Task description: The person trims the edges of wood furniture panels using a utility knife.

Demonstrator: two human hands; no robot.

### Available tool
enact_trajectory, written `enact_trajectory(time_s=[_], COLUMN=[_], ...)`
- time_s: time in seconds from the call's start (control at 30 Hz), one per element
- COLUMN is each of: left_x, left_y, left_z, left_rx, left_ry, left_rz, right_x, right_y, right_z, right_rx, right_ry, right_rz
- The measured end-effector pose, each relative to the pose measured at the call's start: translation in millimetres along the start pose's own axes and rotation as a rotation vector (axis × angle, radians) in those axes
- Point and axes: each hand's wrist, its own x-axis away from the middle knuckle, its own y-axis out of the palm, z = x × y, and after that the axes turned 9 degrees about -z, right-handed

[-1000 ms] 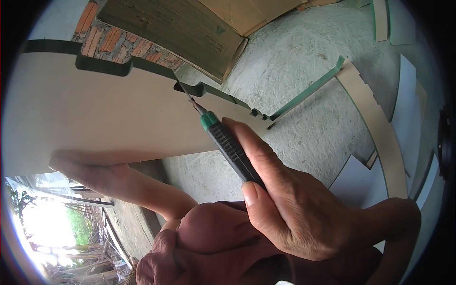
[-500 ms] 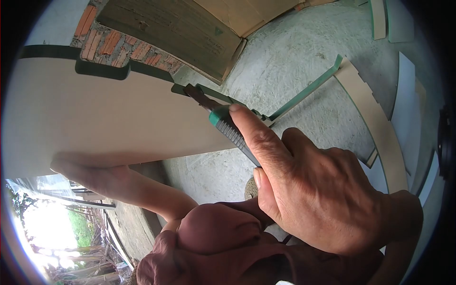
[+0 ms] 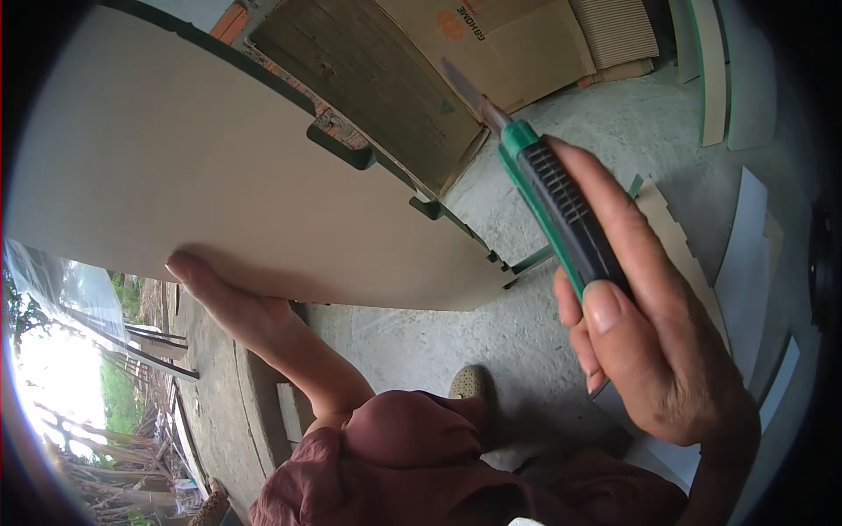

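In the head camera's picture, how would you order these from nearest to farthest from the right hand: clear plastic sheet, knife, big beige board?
1. Knife: held in the right hand.
2. Big beige board: left of that hand.
3. Clear plastic sheet: at the picture's far left.

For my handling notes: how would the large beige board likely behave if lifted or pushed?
The large beige board is probably fairly stiff, since its broad face looks flat with the left hand at its edge. Being so wide, it might tip if lifted there alone. Its thin, notched green edging could bend or snag.
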Motion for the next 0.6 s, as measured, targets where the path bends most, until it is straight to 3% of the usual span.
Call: enact_trajectory(time_s=[0.07,0.17,0.3,0.33,0.4,0.43,0.53,0.6], left_x=[-1.2,-0.7,-0.4,-0.3,-0.4,-0.6,-0.8,-0.7], left_y=[-0.8,-2.9,-13.7,-16.5,-17.9,-17.9,-17.5,-17.0], left_z=[0.4,0.6,-5.3,-7.2,-6.8,-5.9,-4.0,-3.9], left_rx=[0.046,0.066,-0.061,-0.172,-0.139,-0.106,-0.009,-0.002], left_ry=[-0.026,-0.083,0.030,0.104,0.096,0.089,0.066,0.064], left_rz=[0.015,0.000,-0.038,-0.056,-0.062,-0.067,-0.080,-0.073], right_x=[-5.9,-7.9,-9.9,-8.8,-7.4,-13.5,-11.3,-11.7], right_y=[-2.4,-4.9,-4.3,0.4,14.7,13.5,18.6,16.8], right_z=[-5.2,-5.0,-0.3,1.0,6.0,10.2,-5.7,12.2], right_rx=[-0.293,-0.297,-0.315,-0.316,0.000,-0.196,0.017,-0.020], right_ry=[-0.090,-0.100,-0.109,-0.108,-0.328,-0.306,-0.192,-0.216], right_rz=[-0.205,-0.292,-0.474,-0.473,-0.270,-0.309,-0.313,-0.328])
